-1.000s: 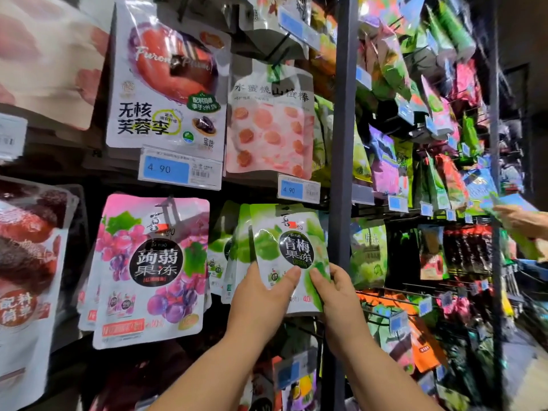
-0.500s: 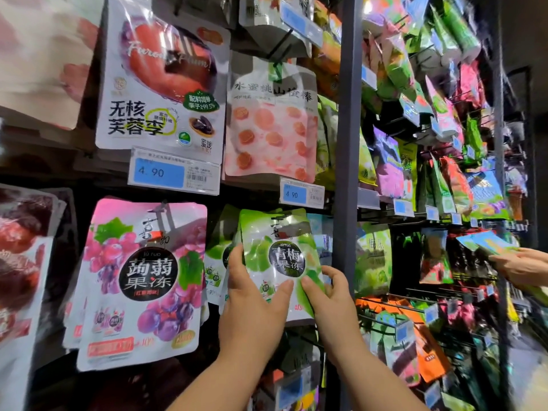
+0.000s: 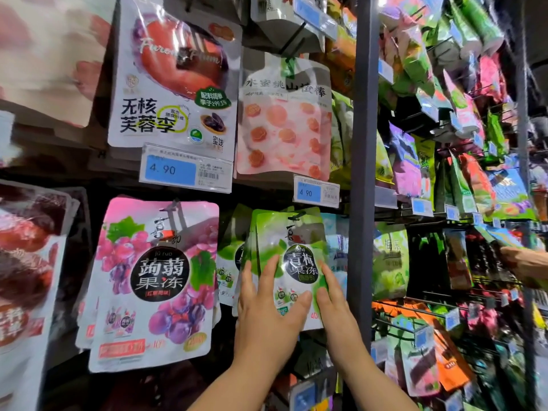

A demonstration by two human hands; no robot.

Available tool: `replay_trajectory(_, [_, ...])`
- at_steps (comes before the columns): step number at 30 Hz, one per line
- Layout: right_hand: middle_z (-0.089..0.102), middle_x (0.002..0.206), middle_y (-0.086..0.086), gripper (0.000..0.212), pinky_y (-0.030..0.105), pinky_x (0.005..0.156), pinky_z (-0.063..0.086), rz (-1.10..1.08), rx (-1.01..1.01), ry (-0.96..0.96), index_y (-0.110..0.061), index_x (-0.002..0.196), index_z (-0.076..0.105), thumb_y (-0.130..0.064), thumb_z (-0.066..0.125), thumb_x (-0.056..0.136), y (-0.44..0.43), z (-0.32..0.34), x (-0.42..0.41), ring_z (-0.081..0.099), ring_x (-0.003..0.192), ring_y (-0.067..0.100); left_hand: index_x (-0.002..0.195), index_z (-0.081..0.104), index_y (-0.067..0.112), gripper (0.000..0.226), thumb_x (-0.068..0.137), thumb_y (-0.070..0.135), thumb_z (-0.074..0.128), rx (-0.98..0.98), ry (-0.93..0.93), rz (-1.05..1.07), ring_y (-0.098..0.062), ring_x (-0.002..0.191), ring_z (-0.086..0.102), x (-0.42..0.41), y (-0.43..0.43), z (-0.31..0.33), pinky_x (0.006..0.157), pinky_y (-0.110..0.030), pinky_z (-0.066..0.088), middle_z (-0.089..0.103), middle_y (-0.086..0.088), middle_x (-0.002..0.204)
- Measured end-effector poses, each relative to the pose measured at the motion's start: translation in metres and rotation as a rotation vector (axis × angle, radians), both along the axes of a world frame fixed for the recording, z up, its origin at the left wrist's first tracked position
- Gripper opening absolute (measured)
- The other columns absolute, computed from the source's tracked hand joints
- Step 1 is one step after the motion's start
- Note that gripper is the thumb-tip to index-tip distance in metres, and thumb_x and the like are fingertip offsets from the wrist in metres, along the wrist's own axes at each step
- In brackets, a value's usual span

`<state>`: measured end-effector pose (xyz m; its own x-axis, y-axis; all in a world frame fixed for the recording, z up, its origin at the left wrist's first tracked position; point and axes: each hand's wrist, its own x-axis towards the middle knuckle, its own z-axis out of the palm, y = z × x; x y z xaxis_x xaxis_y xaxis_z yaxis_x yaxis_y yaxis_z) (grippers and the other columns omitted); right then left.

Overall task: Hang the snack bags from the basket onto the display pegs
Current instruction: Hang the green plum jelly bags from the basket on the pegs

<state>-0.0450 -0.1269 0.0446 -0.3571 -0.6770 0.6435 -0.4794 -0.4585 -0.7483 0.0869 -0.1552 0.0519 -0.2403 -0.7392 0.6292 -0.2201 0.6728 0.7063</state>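
A green plum-jelly snack bag (image 3: 296, 232) hangs at the front of a row of like bags on a peg (image 3: 292, 216), just left of the grey upright post (image 3: 360, 203). My left hand (image 3: 264, 310) lies flat on the bag's lower left, fingers straight and pointing up, thumb across the front. My right hand (image 3: 333, 304) rests along the bag's lower right edge, its fingers straight too. The basket is out of view.
A pink grape-jelly bag (image 3: 157, 280) hangs to the left, with plum bags (image 3: 175, 84) and peach bags (image 3: 284, 120) above, and blue price tags (image 3: 315, 192) between the rows. Packed pegs fill the right bay. Another person's hand (image 3: 523, 262) reaches in at the right edge.
The green bag went from held in front of the row to hanging against it. My left fingers moved from behind the bag onto its front. The view has moved closer.
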Motion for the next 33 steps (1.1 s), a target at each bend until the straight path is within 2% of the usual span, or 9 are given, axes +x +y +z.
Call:
replay_trajectory(4, [0.030,0.125,-0.044,0.036,0.015,0.098,0.031,0.047,0.016,-0.044,-0.064,0.127,0.028,-0.045,0.041,0.099,-0.012,0.001,-0.004,0.037,0.123,-0.009,0.140,0.006,0.064,0.078,0.079,0.070,0.055,-0.005,-0.015,0.074,-0.016,0.150,-0.002,-0.003,-0.006,0.001,0.116,-0.051,0.027,-0.017,0.021,0.157])
replay_trajectory(6, [0.030,0.126,-0.043,0.040,0.018,0.097,0.030,0.058,0.037,-0.051,-0.062,0.132,0.026,-0.038,0.040,0.103,-0.017,0.000,-0.006,0.036,0.123,-0.006,0.143,0.006,0.061,0.081,0.079,0.070,0.054,-0.002,-0.029,0.092,-0.015,0.150,-0.005,-0.003,-0.009,0.001,0.118,-0.049,0.024,-0.017,0.018,0.159])
replay_trajectory(11, [0.032,0.135,-0.034,0.041,0.026,0.099,0.031,0.011,0.097,-0.018,-0.069,0.129,0.021,-0.041,0.038,0.104,-0.029,-0.001,-0.009,0.042,0.127,0.007,0.145,0.007,0.059,0.079,0.083,0.064,0.057,0.007,-0.036,0.106,-0.016,0.150,-0.006,-0.003,-0.015,0.004,0.117,-0.045,0.020,-0.017,0.015,0.160])
replay_trajectory(15, [0.032,0.157,-0.009,0.053,0.025,0.097,0.029,-0.045,0.171,0.018,-0.050,0.151,0.015,-0.045,0.038,0.103,-0.040,-0.001,-0.009,0.036,0.142,0.020,0.146,0.011,0.056,0.077,0.087,0.056,0.059,0.025,-0.013,0.110,-0.016,0.150,-0.004,-0.004,-0.027,0.004,0.117,-0.042,0.020,-0.015,0.012,0.161])
replay_trajectory(21, [0.029,0.161,0.007,0.065,0.038,0.110,0.030,-0.048,0.311,0.012,-0.039,0.156,0.008,-0.057,0.035,0.100,-0.060,0.001,-0.009,0.032,0.145,0.029,0.145,0.015,0.057,0.074,0.088,0.049,0.062,0.041,0.026,0.124,-0.021,0.150,0.010,-0.007,-0.051,0.002,0.114,-0.045,0.027,-0.011,0.012,0.162])
replay_trajectory(25, [0.036,0.155,0.008,0.067,0.036,0.101,0.034,-0.071,0.340,0.061,-0.033,0.154,0.020,-0.065,0.033,0.097,-0.074,0.000,-0.009,0.039,0.138,0.029,0.145,0.015,0.058,0.074,0.089,0.046,0.062,0.042,0.039,0.130,-0.023,0.150,0.014,-0.007,-0.062,0.000,0.114,-0.045,0.030,-0.012,0.011,0.162])
replay_trajectory(27, [0.039,0.152,0.004,0.079,0.032,0.098,0.035,-0.082,0.341,0.132,-0.028,0.152,0.025,-0.077,0.029,0.090,-0.078,-0.002,-0.011,0.045,0.126,0.022,0.145,0.015,0.058,0.074,0.090,0.044,0.063,0.044,0.054,0.122,-0.022,0.150,0.014,-0.007,-0.065,-0.001,0.112,-0.042,0.030,-0.013,0.010,0.162])
replay_trajectory(28, [0.040,0.149,0.000,0.074,0.031,0.097,0.035,-0.081,0.335,0.142,-0.028,0.152,0.026,-0.073,0.030,0.093,-0.080,-0.003,-0.011,0.045,0.121,0.018,0.144,0.014,0.060,0.073,0.090,0.044,0.062,0.047,0.056,0.119,-0.022,0.150,0.013,-0.008,-0.067,-0.002,0.112,-0.042,0.031,-0.013,0.011,0.161])
replay_trajectory(33, [0.034,0.158,0.001,0.065,0.035,0.106,0.035,-0.065,0.322,0.117,-0.046,0.154,0.013,-0.064,0.036,0.097,-0.088,-0.003,-0.014,0.039,0.140,0.028,0.140,0.011,0.065,0.074,0.091,0.046,0.062,0.086,0.054,0.105,-0.022,0.149,0.014,-0.010,-0.079,-0.001,0.114,-0.045,0.031,-0.015,0.015,0.160])
